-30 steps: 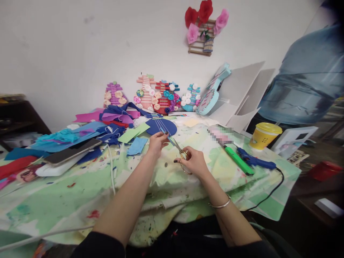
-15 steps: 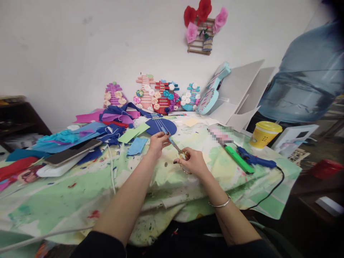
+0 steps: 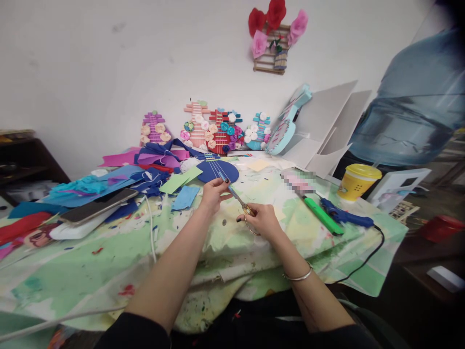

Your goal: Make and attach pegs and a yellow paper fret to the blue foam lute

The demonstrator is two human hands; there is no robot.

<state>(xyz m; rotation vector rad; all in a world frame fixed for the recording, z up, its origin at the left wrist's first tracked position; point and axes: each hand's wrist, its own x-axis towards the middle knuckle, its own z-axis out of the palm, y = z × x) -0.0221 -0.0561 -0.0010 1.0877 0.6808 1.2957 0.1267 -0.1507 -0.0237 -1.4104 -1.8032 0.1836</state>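
Note:
My right hand (image 3: 263,220) grips a pair of gold-handled scissors (image 3: 247,208) by its loops, with the blades pointing up and left. My left hand (image 3: 215,195) pinches a narrow blue strip (image 3: 229,184) by its upper end, and the scissor blades lie along it. Just beyond my left fingers rests a dark blue round lute-like craft piece (image 3: 223,170) with white strings. Close by on the left are a light blue scrap (image 3: 185,198) and a green paper strip (image 3: 180,180).
Finished lute-shaped crafts (image 3: 220,133) stand against the wall. To the right lie a green utility knife (image 3: 322,214), a blue glue gun (image 3: 345,213) with its cord, and a yellow-lidded tub (image 3: 358,182). A phone (image 3: 103,206) and coloured paper are on the left.
The scissors' finger loops have moved slightly and the right hand has shifted a little. My left hand stays nearly in place, still holding the blue strip.

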